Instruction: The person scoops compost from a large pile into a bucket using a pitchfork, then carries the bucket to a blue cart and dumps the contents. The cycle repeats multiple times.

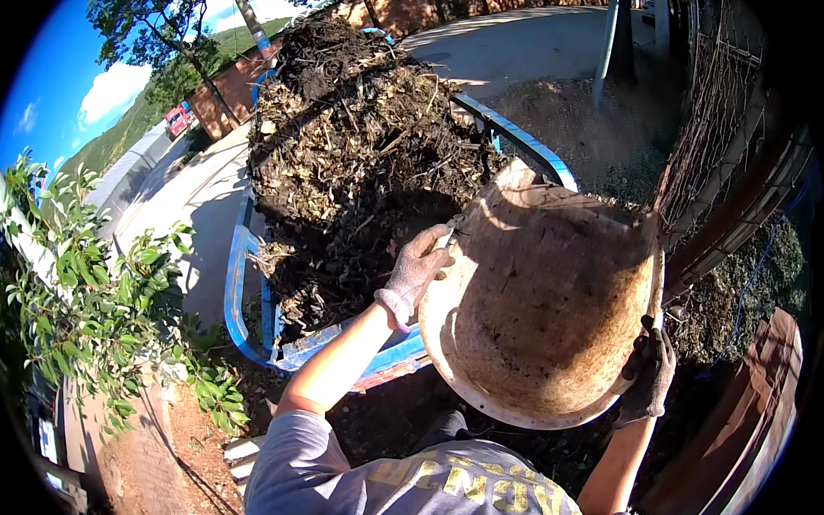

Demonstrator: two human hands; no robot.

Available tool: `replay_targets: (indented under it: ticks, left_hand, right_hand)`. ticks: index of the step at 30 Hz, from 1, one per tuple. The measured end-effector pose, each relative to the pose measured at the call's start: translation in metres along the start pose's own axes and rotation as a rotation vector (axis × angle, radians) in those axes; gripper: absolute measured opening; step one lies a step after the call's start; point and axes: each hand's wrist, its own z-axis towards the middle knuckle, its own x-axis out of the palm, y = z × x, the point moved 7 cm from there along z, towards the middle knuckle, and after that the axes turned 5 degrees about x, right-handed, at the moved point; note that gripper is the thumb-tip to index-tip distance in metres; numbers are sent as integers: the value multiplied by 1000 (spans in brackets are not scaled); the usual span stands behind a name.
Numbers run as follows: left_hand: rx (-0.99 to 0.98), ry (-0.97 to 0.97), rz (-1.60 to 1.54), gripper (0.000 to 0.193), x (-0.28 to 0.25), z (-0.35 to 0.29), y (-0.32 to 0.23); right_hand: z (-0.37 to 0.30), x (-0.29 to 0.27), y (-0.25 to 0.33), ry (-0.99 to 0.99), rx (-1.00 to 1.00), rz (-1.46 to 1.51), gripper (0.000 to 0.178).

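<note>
Evidently the wide, stained tub (542, 303) is at about three to four o'clock in my view, beside the heap of plant litter (343, 151) in the blue cart (235, 297); my gloved left hand (421, 265) grasps its rim near ten o'clock, and my gloved right hand (651, 368) grips near four. With only dirt smeared over the face towards me, I judge it fairly light but unwieldy, tough rather than fragile, and bendy along the sagging edge at one o'clock. Opposite sides of the thick rim look the surest hold, since the dusty wall might slip.
</note>
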Motion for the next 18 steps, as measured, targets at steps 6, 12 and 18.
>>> replay_targets:
  ticks: [6, 12, 18]
  left_hand:
    - [15, 113, 119, 40, 49, -24, 86]
    - [56, 168, 230, 37, 75, -6, 221]
    - [-256, 267, 139, 26, 104, 8, 338]
  right_hand:
    - [-17, -85, -50, -193, 31, -59, 29]
    - [-16, -139, -135, -354, 177, -27, 26]
    - [-24, -169, -208, -540, 435, 167, 15]
